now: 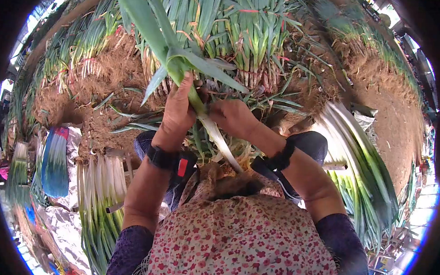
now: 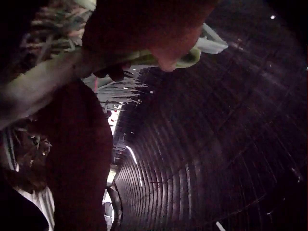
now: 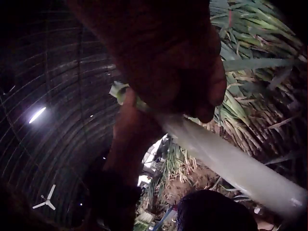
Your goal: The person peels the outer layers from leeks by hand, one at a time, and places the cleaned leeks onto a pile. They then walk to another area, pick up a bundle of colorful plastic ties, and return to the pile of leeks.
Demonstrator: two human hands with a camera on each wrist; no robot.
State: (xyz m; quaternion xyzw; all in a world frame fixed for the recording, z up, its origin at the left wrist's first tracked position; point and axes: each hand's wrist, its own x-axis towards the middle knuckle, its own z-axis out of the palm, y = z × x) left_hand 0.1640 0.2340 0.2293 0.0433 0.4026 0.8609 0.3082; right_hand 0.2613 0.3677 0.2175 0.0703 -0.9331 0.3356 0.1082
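Note:
A thick green onion (image 1: 220, 140) slants across my front, its broad green leaves up and away, its white root end down by the floral apron (image 1: 241, 230). My left hand (image 1: 177, 109) grips it just below the leaf fork, thumb along the stalk. Just below, my right hand (image 1: 233, 118) has curled fingers pinching at the side of the stalk. In the right wrist view, the pale shaft (image 3: 236, 166) runs out from under the right hand (image 3: 173, 57). The left wrist view is dark, with the left hand (image 2: 144, 29) over the stalk.
Tied bundles of green onions (image 1: 254, 51) stand ahead on brown soil (image 1: 104, 128). Cleaned onions lie in a pile at the left (image 1: 102, 191) and another pile at the right (image 1: 359, 166). Loose leaves (image 1: 138, 122) litter the ground before my knees.

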